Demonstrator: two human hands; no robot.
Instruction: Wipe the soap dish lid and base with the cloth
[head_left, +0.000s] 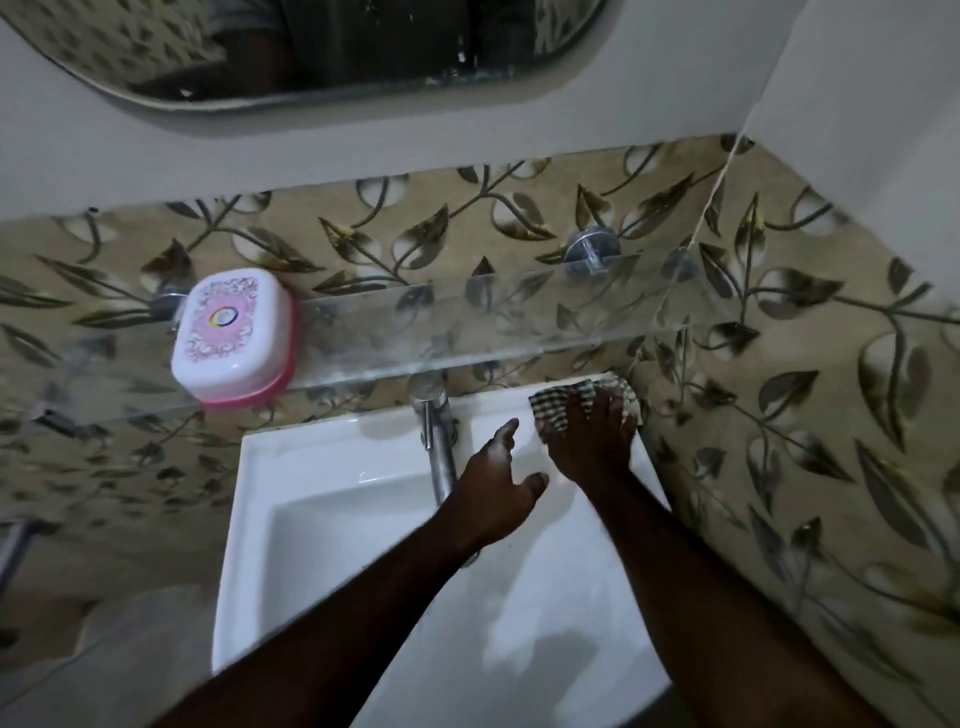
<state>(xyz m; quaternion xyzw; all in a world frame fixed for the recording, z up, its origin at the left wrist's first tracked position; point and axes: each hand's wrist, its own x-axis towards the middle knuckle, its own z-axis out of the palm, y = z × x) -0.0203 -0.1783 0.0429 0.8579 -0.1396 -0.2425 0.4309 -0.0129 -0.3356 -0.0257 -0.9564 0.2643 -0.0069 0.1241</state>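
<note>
The soap dish, a white patterned lid (228, 332) closed over a pink base (260, 393), stands on the left part of a glass shelf (467, 332). A checked cloth (566, 402) lies on the back right corner of the white sink (291, 467). My right hand (592, 441) lies on the cloth with its fingers spread over it. My left hand (498, 488) hovers open above the basin, beside the tap and just left of my right hand, holding nothing. Both hands are well to the right of the soap dish.
A chrome tap (439, 447) rises at the back middle of the sink, right beside my left hand. The glass shelf overhangs the sink's back edge on chrome brackets (592, 249). Leaf-patterned tiles close in on the right, and a mirror (311, 47) hangs above.
</note>
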